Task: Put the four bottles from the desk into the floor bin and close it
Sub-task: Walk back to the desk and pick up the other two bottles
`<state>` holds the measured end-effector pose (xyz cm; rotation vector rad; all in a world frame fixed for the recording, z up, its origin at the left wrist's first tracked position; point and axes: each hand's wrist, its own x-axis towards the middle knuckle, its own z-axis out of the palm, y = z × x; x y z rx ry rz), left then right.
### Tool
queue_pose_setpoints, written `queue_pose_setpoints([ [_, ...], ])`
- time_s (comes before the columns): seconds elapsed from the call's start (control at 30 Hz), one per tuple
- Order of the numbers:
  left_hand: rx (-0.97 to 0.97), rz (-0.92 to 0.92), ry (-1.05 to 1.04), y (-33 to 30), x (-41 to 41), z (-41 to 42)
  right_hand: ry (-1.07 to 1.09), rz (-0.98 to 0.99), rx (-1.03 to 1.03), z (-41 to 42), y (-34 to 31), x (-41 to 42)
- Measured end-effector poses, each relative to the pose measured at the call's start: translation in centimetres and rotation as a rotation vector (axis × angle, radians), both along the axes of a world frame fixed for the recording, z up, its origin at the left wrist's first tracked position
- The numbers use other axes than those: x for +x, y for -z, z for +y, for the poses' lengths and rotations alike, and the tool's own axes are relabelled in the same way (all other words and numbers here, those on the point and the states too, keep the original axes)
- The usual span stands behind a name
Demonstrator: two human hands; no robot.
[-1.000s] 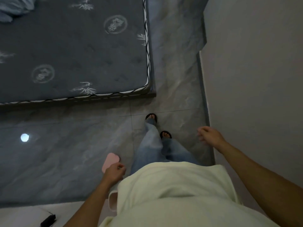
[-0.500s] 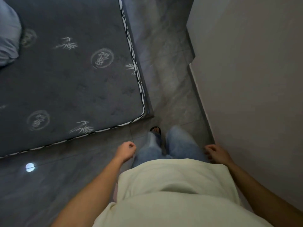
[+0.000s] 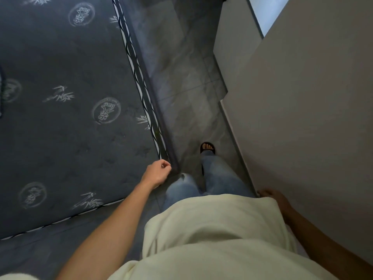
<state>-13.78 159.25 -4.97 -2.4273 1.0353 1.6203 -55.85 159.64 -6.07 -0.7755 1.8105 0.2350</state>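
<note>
No bottle, desk or bin shows in the head view. My left hand [image 3: 156, 173] hangs in front of me beside the mattress corner, its fingers curled shut with nothing in them. My right hand [image 3: 279, 201] is low at my right hip, close to the wall, partly hidden by my cream shirt; its fingers look loosely spread and it holds nothing. My legs in blue jeans and a foot in a black sandal [image 3: 207, 148] stand on the grey floor.
A dark grey mattress [image 3: 66, 110] with printed emblems fills the left side, its piped edge running diagonally. A pale wall [image 3: 302, 118] closes the right. Between them a narrow strip of grey tiled floor [image 3: 181, 81] leads ahead.
I have turned and walked forward into the gap between mattress and wall. The pink object seen near my left hand a second ago is out of view. My right hand dropped to my hip.
</note>
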Motion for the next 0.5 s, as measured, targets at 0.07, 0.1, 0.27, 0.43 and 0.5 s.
queue_pose_setpoints([
  [0.07,0.054,-0.019,-0.015,0.2,0.4,-0.7,0.017,-0.049,-0.024,-5.1,0.6,1.3],
  [0.1,0.082,-0.018,-0.035,0.2,0.6,-0.8,0.038,-0.073,-0.027,-7.9,0.7,2.2],
  [0.27,0.190,-0.045,-0.115,0.3,1.6,-0.7,-0.067,-0.143,-0.102,-20.5,1.6,7.9],
  [0.43,0.312,-0.023,-0.125,0.8,3.9,-3.0,-0.191,-0.185,-0.184,-30.8,1.6,13.9],
  [0.5,0.322,-0.001,-0.148,0.9,5.6,-4.9,-0.220,-0.185,-0.196,-33.9,1.5,16.0],
])
